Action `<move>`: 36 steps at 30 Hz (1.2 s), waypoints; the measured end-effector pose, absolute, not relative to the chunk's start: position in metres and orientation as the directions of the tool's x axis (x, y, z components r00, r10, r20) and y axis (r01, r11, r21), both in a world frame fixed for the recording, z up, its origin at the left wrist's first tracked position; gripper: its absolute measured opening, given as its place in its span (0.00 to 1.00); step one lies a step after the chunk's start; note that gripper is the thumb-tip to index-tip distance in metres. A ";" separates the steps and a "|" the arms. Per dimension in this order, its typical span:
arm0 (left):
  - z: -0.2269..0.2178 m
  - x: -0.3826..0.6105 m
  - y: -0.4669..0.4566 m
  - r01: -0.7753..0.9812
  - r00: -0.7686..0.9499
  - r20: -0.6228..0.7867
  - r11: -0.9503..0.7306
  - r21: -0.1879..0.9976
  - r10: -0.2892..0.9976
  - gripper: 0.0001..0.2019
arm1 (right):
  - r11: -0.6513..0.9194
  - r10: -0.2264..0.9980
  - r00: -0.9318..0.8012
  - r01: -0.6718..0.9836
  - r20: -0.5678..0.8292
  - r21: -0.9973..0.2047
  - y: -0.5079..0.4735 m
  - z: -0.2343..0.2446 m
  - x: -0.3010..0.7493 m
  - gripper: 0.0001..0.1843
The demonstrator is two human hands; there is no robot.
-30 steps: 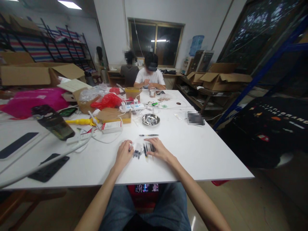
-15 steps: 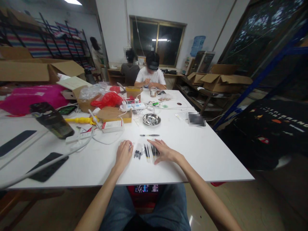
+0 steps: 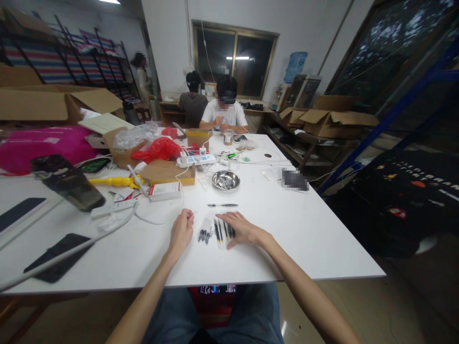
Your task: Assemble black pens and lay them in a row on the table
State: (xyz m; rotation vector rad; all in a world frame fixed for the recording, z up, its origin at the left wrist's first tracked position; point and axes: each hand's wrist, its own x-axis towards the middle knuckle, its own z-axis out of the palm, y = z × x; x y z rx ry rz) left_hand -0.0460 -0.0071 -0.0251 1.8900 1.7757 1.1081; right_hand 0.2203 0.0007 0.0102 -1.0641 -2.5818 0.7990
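Observation:
My left hand (image 3: 182,230) rests on the white table with its fingers pinched together, left of the pen parts. What it pinches is too small to make out. My right hand (image 3: 244,229) is spread, fingers stretched over the right end of a row of slim black refills (image 3: 220,231) with yellowish ends, partly hiding them. Between the hands lie several short black pen pieces (image 3: 205,235) with clear tubes above them. A black-and-clear pen (image 3: 223,205) lies crosswise just beyond. Farther back stands a shiny metal bowl (image 3: 225,181) with small pieces in it.
A white box (image 3: 164,191), power strip (image 3: 114,209), tilted dark bottle (image 3: 70,184) and black phone (image 3: 59,258) crowd the left, with a grey cable across. A blurred dark object (image 3: 295,179) lies right. Across the table sits a person in white (image 3: 224,114).
My right hand has shifted slightly left, and the refills under it now lie closer to the others. My left hand has drawn a little left, its fingers more tightly closed.

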 end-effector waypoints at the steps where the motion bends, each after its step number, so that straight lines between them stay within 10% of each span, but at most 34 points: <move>1: -0.023 -0.045 -0.003 0.675 -0.080 0.313 -0.179 0.716 0.946 0.04 | 0.592 0.699 -0.715 0.565 0.017 -0.575 0.001 0.011 0.220 0.64; 8: 0.003 -0.029 0.044 0.530 0.087 0.378 -0.364 0.766 0.922 0.16 | 0.575 0.724 -0.657 0.406 0.211 -0.710 0.019 0.032 0.223 0.59; 14: 0.017 -0.004 0.059 0.386 0.332 0.405 -0.515 0.766 0.852 0.14 | 0.561 0.825 -0.174 0.369 0.538 -0.741 0.063 0.030 0.199 0.61; 36: 0.004 -0.002 0.040 0.579 0.437 0.485 -0.649 0.493 0.758 0.13 | 0.555 0.791 0.050 0.358 0.609 -0.751 0.057 -0.008 0.183 0.43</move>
